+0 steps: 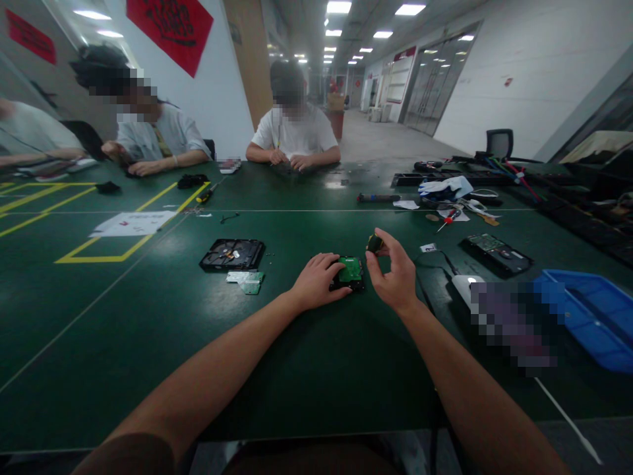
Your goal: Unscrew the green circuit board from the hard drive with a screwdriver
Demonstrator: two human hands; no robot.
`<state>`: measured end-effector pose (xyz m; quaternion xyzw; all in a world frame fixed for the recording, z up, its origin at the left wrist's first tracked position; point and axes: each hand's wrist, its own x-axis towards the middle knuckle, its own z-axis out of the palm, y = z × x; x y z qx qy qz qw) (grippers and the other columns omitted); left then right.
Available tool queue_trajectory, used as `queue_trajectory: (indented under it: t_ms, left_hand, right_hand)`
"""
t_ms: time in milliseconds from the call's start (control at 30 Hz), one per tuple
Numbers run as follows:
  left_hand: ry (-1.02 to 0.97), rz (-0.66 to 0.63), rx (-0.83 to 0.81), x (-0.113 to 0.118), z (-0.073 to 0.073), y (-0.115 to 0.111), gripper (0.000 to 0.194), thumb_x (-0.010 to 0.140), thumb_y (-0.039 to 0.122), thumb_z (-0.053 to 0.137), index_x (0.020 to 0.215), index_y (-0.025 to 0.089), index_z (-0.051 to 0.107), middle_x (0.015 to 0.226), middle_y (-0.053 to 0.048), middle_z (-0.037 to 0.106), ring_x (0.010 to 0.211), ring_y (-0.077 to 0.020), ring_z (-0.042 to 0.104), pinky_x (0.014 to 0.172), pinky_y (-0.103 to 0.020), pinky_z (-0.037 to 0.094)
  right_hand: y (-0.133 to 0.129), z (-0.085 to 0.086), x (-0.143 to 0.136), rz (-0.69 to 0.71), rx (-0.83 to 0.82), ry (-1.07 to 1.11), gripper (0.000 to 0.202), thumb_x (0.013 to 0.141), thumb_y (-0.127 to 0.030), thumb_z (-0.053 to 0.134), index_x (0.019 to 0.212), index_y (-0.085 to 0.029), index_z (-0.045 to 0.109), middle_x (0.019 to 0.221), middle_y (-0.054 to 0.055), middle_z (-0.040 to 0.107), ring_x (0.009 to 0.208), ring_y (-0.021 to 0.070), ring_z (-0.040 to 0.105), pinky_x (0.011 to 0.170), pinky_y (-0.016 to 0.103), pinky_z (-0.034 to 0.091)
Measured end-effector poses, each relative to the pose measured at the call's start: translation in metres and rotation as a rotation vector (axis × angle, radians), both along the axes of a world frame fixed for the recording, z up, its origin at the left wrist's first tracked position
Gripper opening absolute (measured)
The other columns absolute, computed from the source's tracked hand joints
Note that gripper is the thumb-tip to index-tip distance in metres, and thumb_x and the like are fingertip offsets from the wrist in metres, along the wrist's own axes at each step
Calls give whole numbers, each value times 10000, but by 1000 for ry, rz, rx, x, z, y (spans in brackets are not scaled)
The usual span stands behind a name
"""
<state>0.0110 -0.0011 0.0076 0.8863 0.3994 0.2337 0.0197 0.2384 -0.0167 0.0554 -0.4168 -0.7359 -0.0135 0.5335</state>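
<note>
The left hand [319, 282] lies over the left part of a small hard drive [350, 269] on the green desk [297, 382], its fingers across the top and far side and its thumb along the near edge, grasping it. The drive sits flat in front of the person, its green circuit board facing up. Just right of it, the right hand [395, 274] is raised, its fingers pinching a short black and yellow tool handle [374, 244]; whether a tip touches the drive cannot be told.

To the left is an open black drive case [232, 254], with loose circuit boards [253, 282] just on its near side and tiny dark bits between the case and the left hand. Farther left lies a sheet of paper [131, 224] partly over yellow tape.

On the right, another hard drive [497, 254] lies beyond a blue tray [588, 316]. On the far right side of the desk are a red-handled screwdriver [450, 219] and white and blue gloves [448, 187]. Across the desk, a person in a white shirt [297, 135] sits with both hands together over the far edge.
</note>
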Motion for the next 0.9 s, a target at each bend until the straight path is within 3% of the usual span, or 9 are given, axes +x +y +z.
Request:
queue_trajectory:
  t_ms: [300,633,900]
  left_hand:
    - [-7,0,-17,0,1,1,628,894,621,684,1373,222,606,1497,-142,544,1428,-358,471,1214,-585,385]
    - [0,0,3,1,-1,1,636,900,633,670,1367,205,610,1492,-141,546,1423,-357,476,1220,-563,384]
    - [7,-4,-5,0,0,1,639,903,634,662,1372,205,604,1489,-149,547,1430,-361,472,1223,-575,378]
  right_hand:
    - [1,2,3,-34,60,-1,485,950,-291,681,1415,-317,544,1244,79,683,982,240,698,857,470,644]
    - [1,-4,0,89,-32,61,566,974,-224,605,1511,-282,438,1372,110,662,1036,238,735,938,480,639]
    - [2,0,2,-24,32,14,498,957,-295,672,1434,-322,530,1189,74,669,916,226,685,845,471,642]
